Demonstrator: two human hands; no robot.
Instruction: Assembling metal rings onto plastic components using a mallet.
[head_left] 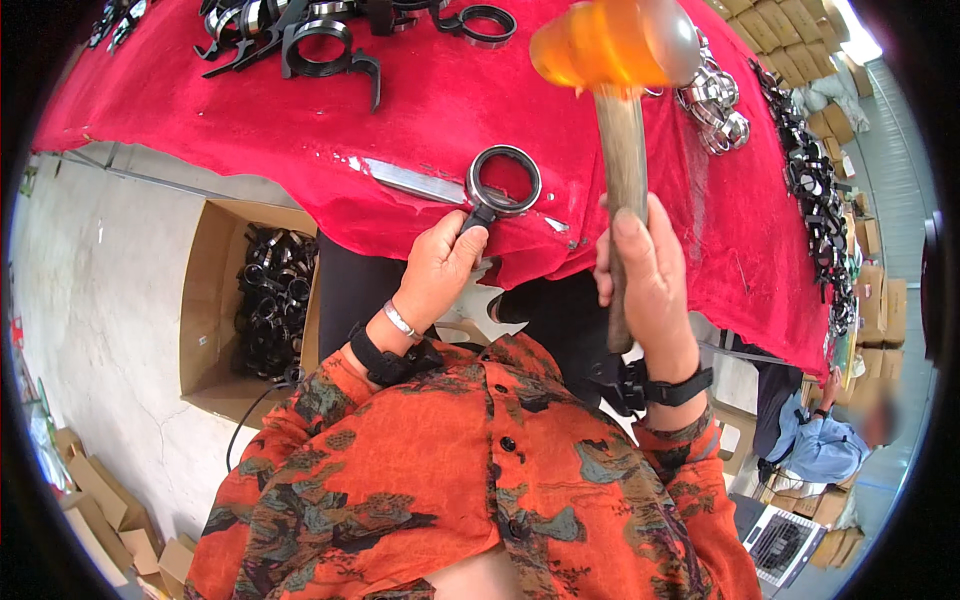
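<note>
My left hand [441,262] is closed round the short black handle of a ring-shaped part [535,183], a black ring with a metal rim. This ring rests at the end of a flat metal bar [412,180] on the red cloth. In my right hand [648,268] is a mallet [625,150] with a wooden handle and an orange, see-through head. The mallet is raised, its head slightly blurred, above and to the right of the ring. Small bright scraps [556,225] lie on the cloth beside the ring.
Black ring parts with handles [318,48] are heaped at the table's far left. Shiny metal rings [712,100] lie at the far right. A cardboard box [213,300] full of black parts stands below the table's left edge. Another person [825,445] is at the right.
</note>
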